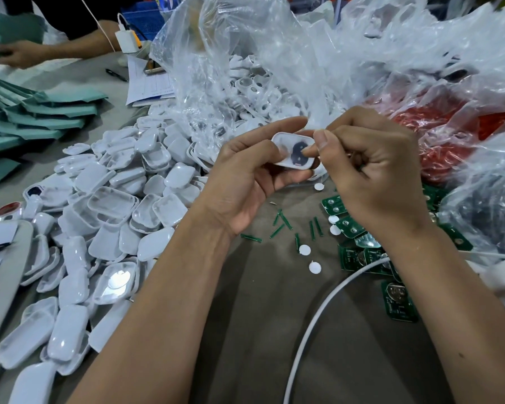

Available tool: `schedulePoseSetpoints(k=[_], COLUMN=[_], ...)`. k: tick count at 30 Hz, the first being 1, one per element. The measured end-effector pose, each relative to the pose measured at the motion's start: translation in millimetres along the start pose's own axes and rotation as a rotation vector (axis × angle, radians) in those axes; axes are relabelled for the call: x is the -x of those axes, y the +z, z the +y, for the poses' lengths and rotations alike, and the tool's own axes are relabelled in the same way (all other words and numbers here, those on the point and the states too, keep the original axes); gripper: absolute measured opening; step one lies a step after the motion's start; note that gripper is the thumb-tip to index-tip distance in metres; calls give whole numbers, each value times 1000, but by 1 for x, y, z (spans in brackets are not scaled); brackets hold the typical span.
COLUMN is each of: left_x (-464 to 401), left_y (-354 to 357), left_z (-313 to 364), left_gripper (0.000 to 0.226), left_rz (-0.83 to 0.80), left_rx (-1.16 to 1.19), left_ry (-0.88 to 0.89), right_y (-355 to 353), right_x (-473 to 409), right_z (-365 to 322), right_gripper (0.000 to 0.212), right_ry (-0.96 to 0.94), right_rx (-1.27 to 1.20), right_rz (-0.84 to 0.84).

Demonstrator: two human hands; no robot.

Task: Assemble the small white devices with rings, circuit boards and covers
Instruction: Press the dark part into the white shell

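Holding white shell (294,153) with dark ring (299,152) inside, clear bag (245,53) of shells behind

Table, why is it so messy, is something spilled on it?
Yes. White plastic covers lie heaped in a loose pile spilling from a torn clear bag. Small green strips and white round stickers are scattered beside the circuit boards.
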State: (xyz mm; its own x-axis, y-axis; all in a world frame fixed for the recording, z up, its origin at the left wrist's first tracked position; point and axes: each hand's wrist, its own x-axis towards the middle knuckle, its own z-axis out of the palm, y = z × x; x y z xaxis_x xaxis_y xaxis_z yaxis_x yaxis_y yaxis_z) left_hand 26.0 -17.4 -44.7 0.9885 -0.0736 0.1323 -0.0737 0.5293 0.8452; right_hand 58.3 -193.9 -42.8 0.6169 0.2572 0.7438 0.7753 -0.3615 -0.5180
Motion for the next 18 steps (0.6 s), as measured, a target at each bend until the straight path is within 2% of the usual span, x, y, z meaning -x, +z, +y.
schedulePoseSetpoints(k=[6, 10, 18], left_x=[0, 0, -1], left_y=[4, 6, 2], left_z=[-3, -3, 1], left_gripper=[37, 38, 39], left_rz=[70, 108, 162], left_rx=[143, 201, 68], left_ry=[-102, -141, -164], right_y=[-2, -5, -6], right_x=[-1, -2, -4], right_z=[-2, -3, -7], right_gripper=[26, 12, 9], right_ry=[52, 51, -124], right_rx=[-36, -38, 110], right_rz=[-27, -116, -178])
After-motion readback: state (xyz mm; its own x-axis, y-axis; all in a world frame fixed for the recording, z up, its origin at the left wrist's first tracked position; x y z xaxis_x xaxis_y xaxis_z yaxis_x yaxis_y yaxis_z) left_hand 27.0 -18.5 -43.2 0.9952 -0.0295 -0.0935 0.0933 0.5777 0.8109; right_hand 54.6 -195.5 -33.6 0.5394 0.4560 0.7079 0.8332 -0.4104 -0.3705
